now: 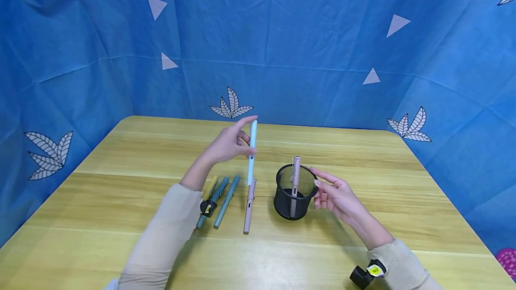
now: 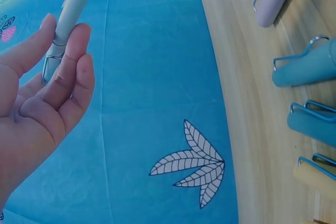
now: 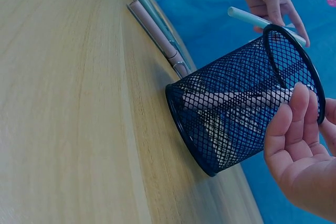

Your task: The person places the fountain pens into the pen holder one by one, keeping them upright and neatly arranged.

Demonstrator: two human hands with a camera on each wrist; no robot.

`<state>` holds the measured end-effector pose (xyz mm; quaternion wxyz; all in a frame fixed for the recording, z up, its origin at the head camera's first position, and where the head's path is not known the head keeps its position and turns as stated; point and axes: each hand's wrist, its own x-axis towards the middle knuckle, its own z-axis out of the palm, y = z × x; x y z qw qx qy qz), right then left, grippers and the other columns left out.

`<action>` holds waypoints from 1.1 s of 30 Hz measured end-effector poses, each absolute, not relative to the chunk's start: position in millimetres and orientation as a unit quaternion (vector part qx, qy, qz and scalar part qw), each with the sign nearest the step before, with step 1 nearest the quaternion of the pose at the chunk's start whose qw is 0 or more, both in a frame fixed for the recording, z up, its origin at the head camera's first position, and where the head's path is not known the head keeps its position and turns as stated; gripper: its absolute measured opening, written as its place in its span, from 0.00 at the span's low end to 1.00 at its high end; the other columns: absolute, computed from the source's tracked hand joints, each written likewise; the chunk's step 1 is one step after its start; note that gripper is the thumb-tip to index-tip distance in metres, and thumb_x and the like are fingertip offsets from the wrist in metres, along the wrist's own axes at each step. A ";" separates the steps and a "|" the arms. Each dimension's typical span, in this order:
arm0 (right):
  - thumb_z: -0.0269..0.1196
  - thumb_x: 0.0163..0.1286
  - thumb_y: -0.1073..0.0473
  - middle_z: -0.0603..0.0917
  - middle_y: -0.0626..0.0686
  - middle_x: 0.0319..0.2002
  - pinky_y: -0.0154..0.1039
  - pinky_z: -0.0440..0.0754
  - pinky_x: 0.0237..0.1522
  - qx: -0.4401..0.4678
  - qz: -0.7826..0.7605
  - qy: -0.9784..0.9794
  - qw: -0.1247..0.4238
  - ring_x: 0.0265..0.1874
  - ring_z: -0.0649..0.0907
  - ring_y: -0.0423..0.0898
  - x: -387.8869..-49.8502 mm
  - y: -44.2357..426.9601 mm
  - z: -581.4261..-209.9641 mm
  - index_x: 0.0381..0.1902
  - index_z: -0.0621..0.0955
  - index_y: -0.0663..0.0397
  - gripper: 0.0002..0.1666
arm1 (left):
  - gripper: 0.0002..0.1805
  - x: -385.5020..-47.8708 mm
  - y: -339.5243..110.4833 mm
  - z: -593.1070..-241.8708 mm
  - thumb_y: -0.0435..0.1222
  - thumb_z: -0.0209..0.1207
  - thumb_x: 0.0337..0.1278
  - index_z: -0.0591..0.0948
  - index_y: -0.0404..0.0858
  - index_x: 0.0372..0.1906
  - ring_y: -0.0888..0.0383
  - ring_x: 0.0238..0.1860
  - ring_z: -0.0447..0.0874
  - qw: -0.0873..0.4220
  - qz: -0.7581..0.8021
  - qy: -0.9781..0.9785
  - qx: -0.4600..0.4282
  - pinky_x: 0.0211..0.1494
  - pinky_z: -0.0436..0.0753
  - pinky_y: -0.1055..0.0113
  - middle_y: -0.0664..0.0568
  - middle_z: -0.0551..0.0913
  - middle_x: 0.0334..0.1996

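Observation:
My left hand (image 1: 231, 143) pinches a light blue pen (image 1: 252, 147), held upright above the table left of the pen holder; the left wrist view shows this pen (image 2: 76, 9) between thumb and fingers. With my right hand (image 1: 337, 195) I grip the rim of a black mesh pen holder (image 1: 284, 202), which stands on the table. One pale purple pen (image 1: 296, 176) stands inside it. On the table below my left hand lie another pale purple pen (image 1: 249, 209), two teal pens (image 1: 227, 202) and a yellow pen (image 1: 210, 188), partly hidden by the wrist camera.
The wooden table (image 1: 322, 254) reaches back to a blue cloth (image 1: 266, 35) with leaf and triangle prints. A black wrist camera (image 1: 362, 276) hangs at my right sleeve. Something pink (image 1: 507, 261) shows at the far right edge.

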<state>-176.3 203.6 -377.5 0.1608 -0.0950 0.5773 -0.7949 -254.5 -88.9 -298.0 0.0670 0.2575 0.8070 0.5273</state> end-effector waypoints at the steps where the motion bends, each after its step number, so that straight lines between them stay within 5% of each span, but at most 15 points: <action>1: 0.51 0.68 0.65 0.77 0.51 0.20 0.33 0.77 0.25 -0.097 -0.794 0.577 0.161 0.19 0.77 0.42 -176.2 203.7 -377.5 0.66 0.57 0.61 0.30 | 0.45 -254.9 -87.8 -298.1 0.24 0.63 0.44 0.55 0.48 0.68 0.51 0.26 0.81 0.065 0.528 0.806 0.259 0.32 0.81 0.64 0.40 0.75 0.31; 14: 0.51 0.68 0.65 0.77 0.52 0.20 0.33 0.78 0.25 -0.088 -0.798 0.574 0.161 0.19 0.78 0.42 -176.1 203.5 -376.4 0.58 0.70 0.45 0.21 | 0.43 -256.5 -73.6 -293.5 0.24 0.61 0.46 0.56 0.48 0.67 0.49 0.25 0.81 0.058 0.549 0.793 0.256 0.31 0.81 0.63 0.40 0.75 0.30; 21: 0.52 0.66 0.65 0.77 0.51 0.19 0.32 0.78 0.25 -0.072 -0.793 0.586 0.149 0.18 0.77 0.41 -175.6 201.6 -372.7 0.65 0.54 0.64 0.32 | 0.43 -257.0 -64.5 -290.9 0.26 0.62 0.46 0.56 0.48 0.67 0.49 0.25 0.81 0.040 0.546 0.794 0.265 0.31 0.81 0.63 0.42 0.77 0.30; 33: 0.52 0.65 0.69 0.78 0.52 0.18 0.31 0.78 0.21 -0.081 -0.797 0.589 0.105 0.17 0.78 0.39 -176.2 197.3 -375.6 0.62 0.55 0.73 0.30 | 0.42 -255.1 -49.8 -292.0 0.27 0.64 0.44 0.56 0.42 0.64 0.49 0.24 0.81 0.024 0.542 0.791 0.282 0.31 0.81 0.65 0.44 0.79 0.25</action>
